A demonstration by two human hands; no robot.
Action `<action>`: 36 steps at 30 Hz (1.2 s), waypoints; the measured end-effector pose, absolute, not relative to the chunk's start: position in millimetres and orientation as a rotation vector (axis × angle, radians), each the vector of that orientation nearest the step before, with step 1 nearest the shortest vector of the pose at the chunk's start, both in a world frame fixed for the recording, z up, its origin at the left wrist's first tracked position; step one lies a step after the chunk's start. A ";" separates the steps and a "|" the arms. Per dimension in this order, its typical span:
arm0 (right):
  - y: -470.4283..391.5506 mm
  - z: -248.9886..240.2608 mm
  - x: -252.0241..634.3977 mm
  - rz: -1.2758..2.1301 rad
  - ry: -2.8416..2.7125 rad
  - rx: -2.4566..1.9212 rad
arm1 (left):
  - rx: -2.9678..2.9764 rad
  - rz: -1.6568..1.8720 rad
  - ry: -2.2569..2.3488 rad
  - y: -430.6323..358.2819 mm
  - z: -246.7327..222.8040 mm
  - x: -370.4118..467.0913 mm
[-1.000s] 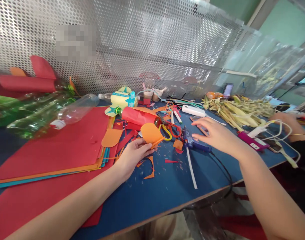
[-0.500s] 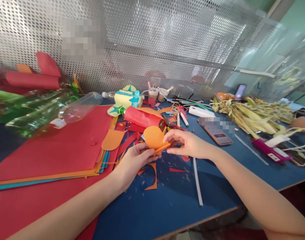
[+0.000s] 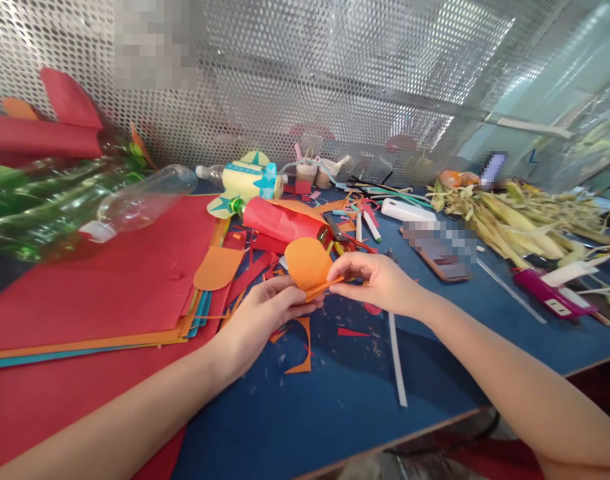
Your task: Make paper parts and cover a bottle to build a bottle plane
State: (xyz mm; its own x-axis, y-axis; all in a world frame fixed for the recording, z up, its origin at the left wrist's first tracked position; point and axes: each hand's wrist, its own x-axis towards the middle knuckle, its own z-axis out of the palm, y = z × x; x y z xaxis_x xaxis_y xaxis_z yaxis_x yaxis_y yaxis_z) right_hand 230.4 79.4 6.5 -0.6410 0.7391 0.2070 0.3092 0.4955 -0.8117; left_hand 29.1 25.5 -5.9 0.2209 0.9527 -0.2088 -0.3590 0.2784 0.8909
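An orange paper piece [image 3: 309, 264] with a rounded end is held above the table, its lower edge folded over. My left hand [image 3: 265, 317] is closed on the fold from the left, thumb on top. From the right, my right hand [image 3: 372, 283] pinches the other end of the fold between thumb and fingers. Just behind lies a bottle wrapped in red paper [image 3: 283, 223] with a green cap. Another rounded orange paper piece [image 3: 219, 268] rests on the stacked sheets near my left hand. Below my hands is a curved orange paper scrap [image 3: 303, 347].
Red paper sheets [image 3: 105, 293] cover the left side, with clear and green bottles [image 3: 59, 207] behind. A yellow paper-covered bottle [image 3: 249, 180], scissors [image 3: 342, 233], a phone [image 3: 439, 253], dried husks [image 3: 515, 223] and a purple power strip [image 3: 552, 292] lie around. A perforated metal panel [image 3: 285, 73] stands behind.
The fold in the orange paper piece looks flatter and more closed, with both hands still on it. The view has tilted down and shifted slightly.
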 end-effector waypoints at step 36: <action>67.3 3.6 217.3 0.738 -2.144 -0.924 | 0.928 1.040 0.997 22.4 -3.4 33.4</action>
State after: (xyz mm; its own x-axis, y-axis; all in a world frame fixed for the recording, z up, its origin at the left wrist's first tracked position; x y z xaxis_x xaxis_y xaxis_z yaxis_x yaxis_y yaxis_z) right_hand 217.3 67.3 3.6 -0.5174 0.7770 0.3584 0.3920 0.5876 -0.7078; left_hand 33.4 22.4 -3.4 0.1923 0.9606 -0.2007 -0.2408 0.2444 0.9393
